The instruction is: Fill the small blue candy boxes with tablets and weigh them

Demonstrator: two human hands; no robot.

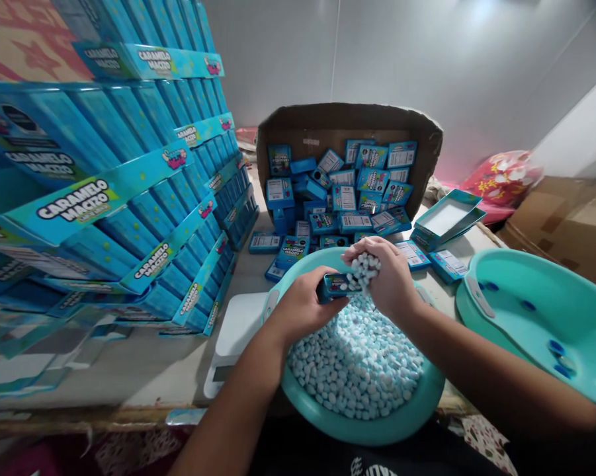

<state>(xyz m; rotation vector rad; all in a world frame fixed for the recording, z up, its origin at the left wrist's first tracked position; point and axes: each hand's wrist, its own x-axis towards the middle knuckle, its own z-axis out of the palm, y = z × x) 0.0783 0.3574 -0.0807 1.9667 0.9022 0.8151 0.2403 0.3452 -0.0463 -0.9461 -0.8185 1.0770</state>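
My left hand [311, 296] is closed round a small blue candy box [336, 284], tipped on its side over a turquoise basin [362, 433]. Cupped at the box's end, my right hand [389, 271] holds a heap of small pale blue and white candies [365, 266]. Some candies lie at the box's mouth and others drop between the hands. Below, loose candies [357, 370] fill much of the basin. Behind it, a cardboard carton [350, 118] on its side holds many small blue boxes [354, 221], with several spilling out in front.
Tall stacks of filled blue display trays [104, 192] rise at the left. A white scale [235, 330] sits partly under the basin. At the right are a second turquoise basin [506, 271] with several dark blue pieces, an open display box [446, 215] and a brown carton [565, 218].
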